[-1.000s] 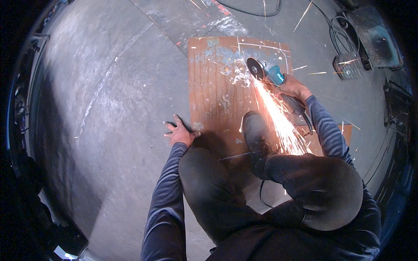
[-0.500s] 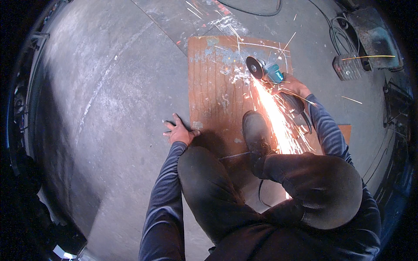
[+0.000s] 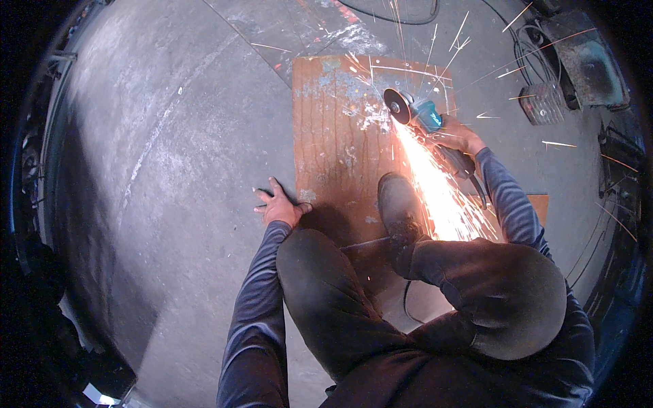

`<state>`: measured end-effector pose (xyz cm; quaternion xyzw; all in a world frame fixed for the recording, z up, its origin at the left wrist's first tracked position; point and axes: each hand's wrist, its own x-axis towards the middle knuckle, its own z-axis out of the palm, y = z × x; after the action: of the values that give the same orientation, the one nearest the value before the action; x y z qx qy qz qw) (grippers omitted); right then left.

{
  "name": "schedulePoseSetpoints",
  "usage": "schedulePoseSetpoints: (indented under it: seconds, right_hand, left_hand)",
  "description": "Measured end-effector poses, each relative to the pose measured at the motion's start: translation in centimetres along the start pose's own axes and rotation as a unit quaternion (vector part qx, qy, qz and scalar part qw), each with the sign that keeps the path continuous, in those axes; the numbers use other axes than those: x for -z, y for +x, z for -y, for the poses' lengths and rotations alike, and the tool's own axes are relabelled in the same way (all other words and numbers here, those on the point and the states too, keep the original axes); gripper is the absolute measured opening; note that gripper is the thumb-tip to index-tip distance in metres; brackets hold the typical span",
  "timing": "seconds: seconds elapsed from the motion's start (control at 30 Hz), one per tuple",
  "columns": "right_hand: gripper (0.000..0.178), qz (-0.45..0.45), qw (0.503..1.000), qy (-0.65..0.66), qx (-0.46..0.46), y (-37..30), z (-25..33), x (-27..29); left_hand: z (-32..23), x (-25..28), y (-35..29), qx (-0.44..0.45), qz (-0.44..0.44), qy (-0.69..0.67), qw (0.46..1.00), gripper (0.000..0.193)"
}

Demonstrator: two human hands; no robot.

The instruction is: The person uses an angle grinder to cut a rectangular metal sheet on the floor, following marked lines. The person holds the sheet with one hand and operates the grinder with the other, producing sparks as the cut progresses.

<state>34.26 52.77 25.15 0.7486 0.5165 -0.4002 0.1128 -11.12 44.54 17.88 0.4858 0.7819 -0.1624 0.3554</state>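
Open floor (image 3: 197,149) beside sheet's left edge (image 3: 298,129)

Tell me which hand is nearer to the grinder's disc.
Right. The right hand grips the teal grinder, just right of the disc. The left hand is farther, to the disc's left and nearer the body, fingers spread at the rusty sheet's left edge.

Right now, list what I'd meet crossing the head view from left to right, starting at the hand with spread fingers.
Left hand → grinder's disc → right hand → coiled cable.
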Motion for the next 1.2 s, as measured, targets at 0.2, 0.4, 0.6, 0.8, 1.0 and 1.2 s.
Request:
schedulePoseSetpoints:
  seconds: [0.2,0.4,0.6,0.8,1.0,1.2]
  right_hand:
    - [0.074,-0.081,0.995,0.046,0.025,0.0,-2.1,-1.1]
    - [0.079,0.032,0.995,0.090,0.020,-1.5,-0.6,0.2]
    - [0.073,-0.049,0.993,0.089,0.059,-1.6,-1.3,-1.0]
    - [0.075,-0.022,0.998,0.051,-0.010,-1.1,-1.1,-0.7]
    - [0.072,-0.024,0.995,0.093,-0.001,-1.0,-1.3,-1.5]
    - [0.076,-0.007,0.999,0.044,-0.008,-1.8,0.4,-0.2]
  left_hand:
    - [-0.2,0.0,0.0,-0.010,0.002,-0.014,1.000,0.146]
    - [-0.1,-0.1,0.0,0.004,-0.001,0.004,1.000,0.142]
    - [0.3,-0.4,0.3,-0.003,-0.003,-0.012,1.000,0.147]
    - [-0.1,-0.2,0.1,0.006,0.002,0.000,1.000,0.143]
    - [0.5,-0.8,0.7,0.011,-0.015,0.005,1.000,0.143]
    - [0.4,-0.2,0.3,0.004,0.005,-0.003,1.000,0.147]
